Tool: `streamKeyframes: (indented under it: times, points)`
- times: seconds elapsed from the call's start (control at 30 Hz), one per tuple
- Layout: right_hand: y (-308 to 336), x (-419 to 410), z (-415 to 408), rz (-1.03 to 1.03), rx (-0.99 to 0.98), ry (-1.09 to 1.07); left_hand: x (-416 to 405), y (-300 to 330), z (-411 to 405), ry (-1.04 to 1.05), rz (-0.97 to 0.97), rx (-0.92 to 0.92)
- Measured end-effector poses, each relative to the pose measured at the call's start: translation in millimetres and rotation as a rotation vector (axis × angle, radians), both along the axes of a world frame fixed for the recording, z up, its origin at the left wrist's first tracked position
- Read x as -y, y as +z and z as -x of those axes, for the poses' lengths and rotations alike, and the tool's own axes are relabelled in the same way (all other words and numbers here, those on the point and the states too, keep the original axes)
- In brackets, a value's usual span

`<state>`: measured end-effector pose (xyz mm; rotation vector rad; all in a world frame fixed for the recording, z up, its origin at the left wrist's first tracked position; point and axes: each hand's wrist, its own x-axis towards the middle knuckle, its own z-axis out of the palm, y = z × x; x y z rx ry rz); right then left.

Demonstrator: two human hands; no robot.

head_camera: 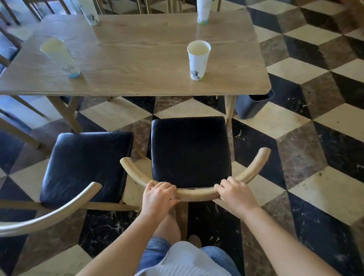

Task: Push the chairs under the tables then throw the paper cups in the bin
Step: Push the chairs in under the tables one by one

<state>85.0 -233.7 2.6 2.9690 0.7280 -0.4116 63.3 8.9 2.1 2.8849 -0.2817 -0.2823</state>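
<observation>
A wooden chair with a black seat (190,150) stands in front of me, pulled out from the wooden table (138,53). My left hand (157,199) and my right hand (236,194) both grip its curved backrest rail (195,193). A second black-seated chair (85,167) stands to its left, also out from the table. On the table stand several white paper cups: one near the front right (198,60), one at the front left (60,57), one at the back left (86,6), one at the back right (203,7). A dark grey bin (250,106) sits on the floor under the table's right corner.
More wooden chairs (6,55) line the left side and the far side of the table. The floor is a checkered pattern of black, brown and cream tiles (312,101), open to the right.
</observation>
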Motion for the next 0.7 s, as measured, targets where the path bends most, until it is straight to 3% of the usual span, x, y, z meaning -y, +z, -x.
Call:
streamKeyframes:
  times: [0.7]
  points:
    - [9,-38,-180,0.065,-0.031,-0.079,-29,-5,-201,-0.076,-0.033,-0.006]
